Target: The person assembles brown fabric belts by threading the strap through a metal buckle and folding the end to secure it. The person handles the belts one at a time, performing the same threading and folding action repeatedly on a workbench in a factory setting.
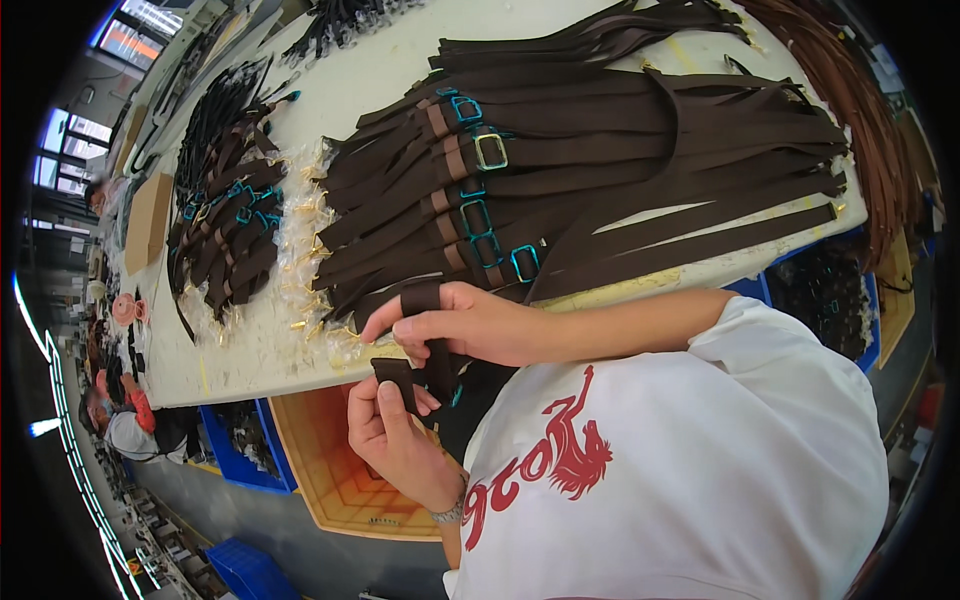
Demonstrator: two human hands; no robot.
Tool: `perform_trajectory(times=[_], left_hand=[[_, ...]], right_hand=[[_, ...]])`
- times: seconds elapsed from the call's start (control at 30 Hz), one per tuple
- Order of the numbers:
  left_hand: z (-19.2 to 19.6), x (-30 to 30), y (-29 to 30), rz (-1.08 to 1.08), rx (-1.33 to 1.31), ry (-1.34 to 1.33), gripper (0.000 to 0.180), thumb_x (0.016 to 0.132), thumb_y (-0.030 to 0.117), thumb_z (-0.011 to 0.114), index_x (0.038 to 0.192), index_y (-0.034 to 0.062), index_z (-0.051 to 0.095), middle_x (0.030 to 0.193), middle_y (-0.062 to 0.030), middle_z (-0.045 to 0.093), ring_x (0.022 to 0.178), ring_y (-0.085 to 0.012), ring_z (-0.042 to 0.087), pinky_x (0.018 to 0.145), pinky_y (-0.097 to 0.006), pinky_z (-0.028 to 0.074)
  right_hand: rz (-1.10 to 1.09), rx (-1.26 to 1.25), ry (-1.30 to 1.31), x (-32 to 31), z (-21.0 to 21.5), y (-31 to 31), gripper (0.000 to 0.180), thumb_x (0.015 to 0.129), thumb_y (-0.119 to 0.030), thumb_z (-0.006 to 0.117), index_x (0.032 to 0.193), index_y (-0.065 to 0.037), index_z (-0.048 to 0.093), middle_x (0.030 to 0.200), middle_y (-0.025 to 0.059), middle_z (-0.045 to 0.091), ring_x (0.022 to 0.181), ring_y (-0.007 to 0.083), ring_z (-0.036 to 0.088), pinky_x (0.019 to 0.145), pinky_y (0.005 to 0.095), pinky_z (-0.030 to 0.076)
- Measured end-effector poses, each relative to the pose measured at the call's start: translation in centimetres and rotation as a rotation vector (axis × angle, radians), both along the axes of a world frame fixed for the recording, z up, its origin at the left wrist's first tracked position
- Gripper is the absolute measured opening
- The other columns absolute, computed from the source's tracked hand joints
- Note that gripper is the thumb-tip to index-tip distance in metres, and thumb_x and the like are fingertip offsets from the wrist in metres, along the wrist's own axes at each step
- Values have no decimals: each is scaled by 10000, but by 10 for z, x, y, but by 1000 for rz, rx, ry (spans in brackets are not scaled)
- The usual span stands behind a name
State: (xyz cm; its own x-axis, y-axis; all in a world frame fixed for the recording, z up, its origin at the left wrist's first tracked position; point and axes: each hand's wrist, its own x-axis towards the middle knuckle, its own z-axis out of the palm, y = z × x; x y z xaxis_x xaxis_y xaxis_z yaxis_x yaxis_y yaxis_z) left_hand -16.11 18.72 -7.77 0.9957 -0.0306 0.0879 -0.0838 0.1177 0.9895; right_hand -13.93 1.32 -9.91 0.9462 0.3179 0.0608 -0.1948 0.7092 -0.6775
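A dark brown strap (421, 297) is held between my two hands at the table's near edge. My right hand (480, 325) has its fingers closed round it, and the strap passes over them and hangs below. Lower down, my left hand (392, 435), with a watch at the wrist, pinches a flat strap end (393, 374) between thumb and fingers. A speck of teal shows beside the hanging part; what it belongs to is hidden. Beyond my hands lies a wide pile of dark brown straps (590, 130), with several teal-edged buckles (490, 150) in a row across it.
The pale worktable (375, 40) carries another bundle of buckled straps (230, 215), clear plastic wrapping (303, 225) and reddish-brown straps (850, 120). An orange crate (320, 475) stands under its edge near my left hand. Blue crates (240, 455) flank it. A person (135, 425) is at the far left.
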Motion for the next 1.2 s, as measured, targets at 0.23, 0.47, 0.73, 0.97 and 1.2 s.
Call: perform_trajectory(times=[0.23,0.47,0.73,0.97,1.2], left_hand=[[3,6,6,-211,67,169,141,1053,56,611,1053,-66,681,908,-117,730,687,-119,617,623,-248,474],[3,1,11,-434,-24,214,137,1035,82,660,1039,-52,686,900,-78,728,720,-102,619,712,-244,485],[1,-18,-5,-136,238,191,186,1043,120,679,1034,-65,690,851,-44,683,728,-99,591,707,-238,472],[-5,-11,15,-446,289,317,180,1016,108,718,991,-70,720,811,-51,678,664,-108,581,619,-249,450],[-13,-12,-8,-220,101,205,278,1030,92,695,1233,-97,717,944,-63,724,711,-117,612,618,-248,468]], right_hand=[[107,-134,-81,-4,-9,-2,278,1054,-289,708,1113,-18,733,824,-43,615,707,68,491,655,237,455],[194,-169,-6,-8,-12,-13,236,1024,-237,750,1023,-11,684,873,14,680,727,103,645,641,269,550],[123,-244,12,-6,-22,-6,240,1089,-256,650,1080,-17,671,955,60,681,764,148,679,662,305,605],[224,171,261,-13,-23,2,343,1140,-349,532,1054,-49,673,1141,117,714,1023,213,651,843,400,574],[156,-101,183,-20,-8,8,506,1137,-521,478,881,-92,555,1191,110,725,790,104,620,539,252,513]])
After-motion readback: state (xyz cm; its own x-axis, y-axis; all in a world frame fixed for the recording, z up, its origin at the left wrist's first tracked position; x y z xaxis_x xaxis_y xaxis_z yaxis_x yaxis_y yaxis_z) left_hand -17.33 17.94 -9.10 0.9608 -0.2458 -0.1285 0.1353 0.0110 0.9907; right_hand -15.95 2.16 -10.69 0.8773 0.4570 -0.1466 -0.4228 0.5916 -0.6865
